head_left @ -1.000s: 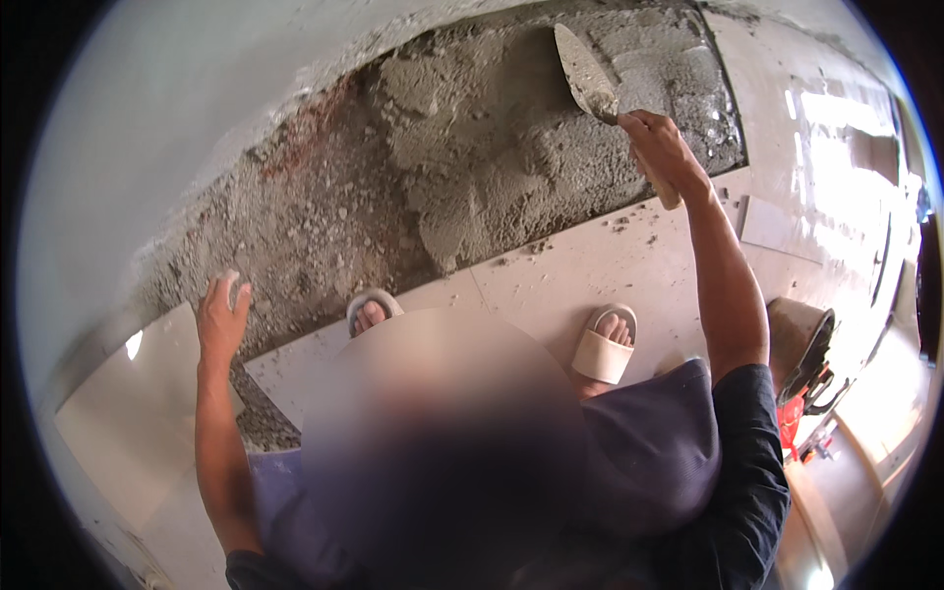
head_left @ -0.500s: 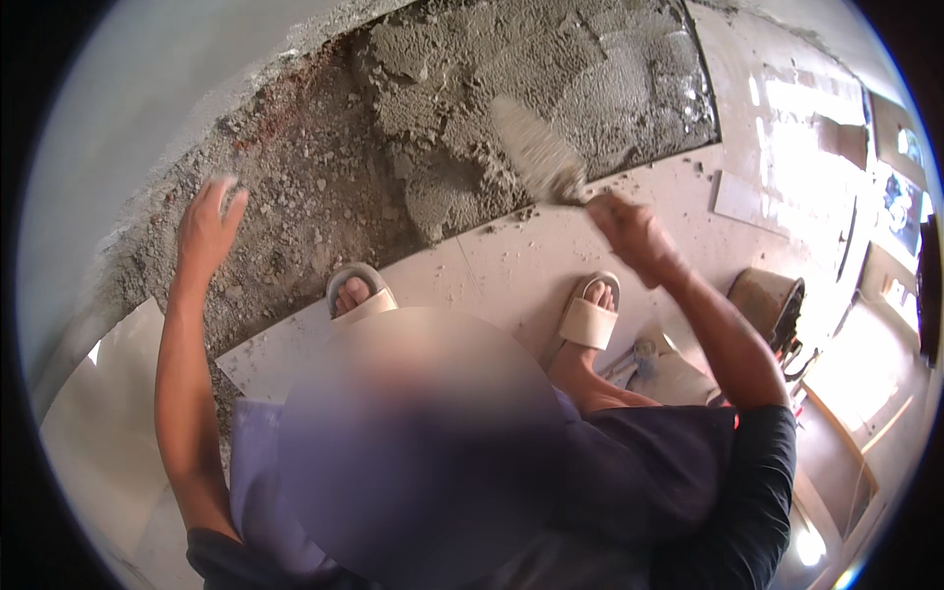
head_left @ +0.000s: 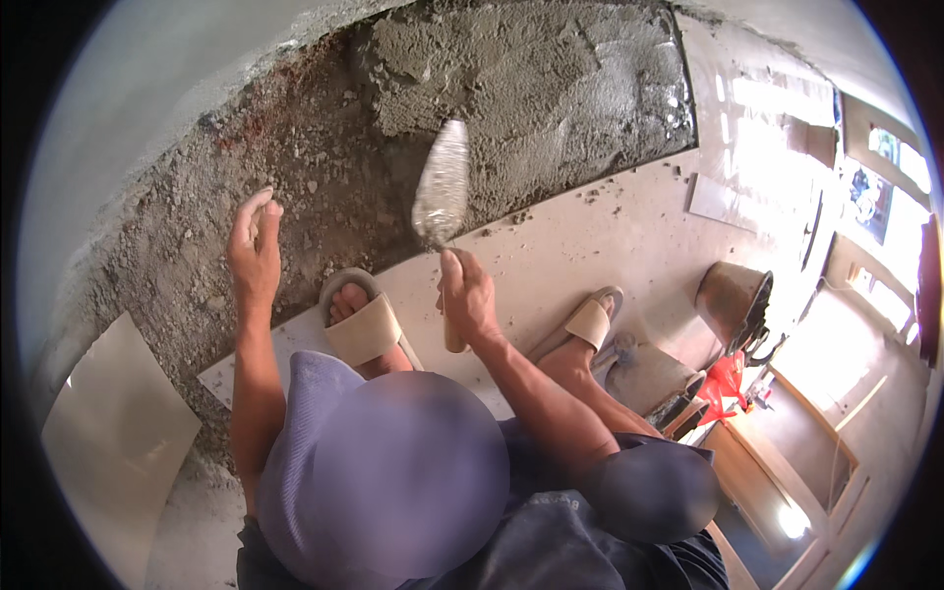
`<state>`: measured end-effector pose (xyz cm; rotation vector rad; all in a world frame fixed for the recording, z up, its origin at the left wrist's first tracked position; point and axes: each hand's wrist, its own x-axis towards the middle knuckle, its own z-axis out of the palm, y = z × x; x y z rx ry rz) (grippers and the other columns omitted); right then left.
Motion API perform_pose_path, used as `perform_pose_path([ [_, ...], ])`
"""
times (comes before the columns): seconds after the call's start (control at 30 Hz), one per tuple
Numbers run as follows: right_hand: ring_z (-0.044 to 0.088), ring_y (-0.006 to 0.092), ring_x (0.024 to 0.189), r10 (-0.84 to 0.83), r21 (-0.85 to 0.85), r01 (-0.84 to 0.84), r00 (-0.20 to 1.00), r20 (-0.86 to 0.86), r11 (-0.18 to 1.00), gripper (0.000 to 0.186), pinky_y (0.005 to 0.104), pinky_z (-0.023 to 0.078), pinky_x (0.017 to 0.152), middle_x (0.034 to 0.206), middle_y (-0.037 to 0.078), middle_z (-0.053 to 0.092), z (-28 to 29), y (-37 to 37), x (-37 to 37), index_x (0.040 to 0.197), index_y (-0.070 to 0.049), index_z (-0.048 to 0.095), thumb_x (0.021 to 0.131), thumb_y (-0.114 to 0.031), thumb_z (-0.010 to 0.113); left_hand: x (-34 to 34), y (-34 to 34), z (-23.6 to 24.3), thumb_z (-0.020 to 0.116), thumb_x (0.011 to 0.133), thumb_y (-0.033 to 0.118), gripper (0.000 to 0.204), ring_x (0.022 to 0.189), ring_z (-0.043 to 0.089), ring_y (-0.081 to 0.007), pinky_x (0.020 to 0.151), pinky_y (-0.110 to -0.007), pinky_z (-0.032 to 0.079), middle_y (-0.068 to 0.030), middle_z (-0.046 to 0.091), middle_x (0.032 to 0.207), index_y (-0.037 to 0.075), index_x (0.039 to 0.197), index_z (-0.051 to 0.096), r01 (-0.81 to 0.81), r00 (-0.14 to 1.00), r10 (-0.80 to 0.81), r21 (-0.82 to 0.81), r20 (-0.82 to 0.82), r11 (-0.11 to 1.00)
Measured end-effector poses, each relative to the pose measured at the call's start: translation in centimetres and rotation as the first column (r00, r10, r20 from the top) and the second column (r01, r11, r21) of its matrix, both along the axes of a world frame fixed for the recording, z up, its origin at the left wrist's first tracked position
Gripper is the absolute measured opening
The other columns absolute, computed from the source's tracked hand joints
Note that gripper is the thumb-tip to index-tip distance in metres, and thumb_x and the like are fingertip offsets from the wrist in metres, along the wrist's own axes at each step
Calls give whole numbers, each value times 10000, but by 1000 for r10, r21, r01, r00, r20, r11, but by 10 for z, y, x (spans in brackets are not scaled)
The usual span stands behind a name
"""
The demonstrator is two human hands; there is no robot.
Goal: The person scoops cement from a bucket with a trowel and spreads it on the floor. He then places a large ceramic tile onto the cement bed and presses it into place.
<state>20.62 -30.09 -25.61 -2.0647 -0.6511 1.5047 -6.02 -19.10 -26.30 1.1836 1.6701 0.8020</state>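
Note:
My right hand (head_left: 467, 300) is wrapped round the handle of a pointed trowel (head_left: 442, 187), its blade wet and shiny. The blade tip reaches the left edge of a bed of grey wet mortar (head_left: 560, 93), which is spread along the far side and partly smoothed. To the left of that edge lies rough ground of rubble and dirt (head_left: 305, 177). Above this rubble hovers my left hand (head_left: 256, 241), holding nothing, with the thumb and fingers a little apart.
Pale floor tiles (head_left: 531, 265) under my sandalled feet carry mortar crumbs along their edge. A loose tile (head_left: 123, 423) leans at the left. Dirty buckets (head_left: 733, 300) and a red plastic bag (head_left: 725, 382) stand on the right. A pale wall (head_left: 128, 108) borders the far left.
The trowel has swung left and toward me in my right hand. Mortar at the bed's near left corner has been scraped away. My left hand has shifted right.

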Motion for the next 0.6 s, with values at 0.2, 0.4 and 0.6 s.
perform_pose_path([
  [0.2, 618, 385, 677, 561, -33, -728, 499, 661, 685, 208, 473, 502, 571, 786, 150, 636, 34, 50, 106, 965, -97, 580, 898, -293, 609, -21, -26, -18, 507, 989, 246, 338, 1060, 597, -203, 918, -337, 472, -133, 585, 1231, 10, 1225, 555, -88, 996, 87, -33, -27, 996],
  [0.4, 616, 252, 613, 579, -127, -989, -62, 813, 73, 229, 389, 507, 520, 701, 52, 570, 37, 109, 183, 801, -111, 579, 866, -325, 633, -37, -40, -25, 549, 967, 281, 346, 1124, 580, -235, 942, -346, 462, -129, 582, 1243, 43, 1215, 574, -210, 977, 207, -80, -44, 974],
  [0.6, 576, 150, 543, 545, -125, -980, -23, 838, 152, 288, 333, 490, 445, 719, 49, 609, 12, 214, 159, 774, -106, 587, 938, -334, 527, -53, -64, -16, 542, 967, 327, 371, 1143, 575, -240, 966, -358, 447, -134, 583, 1243, 62, 1225, 574, -330, 941, 310, -164, -139, 930],
])
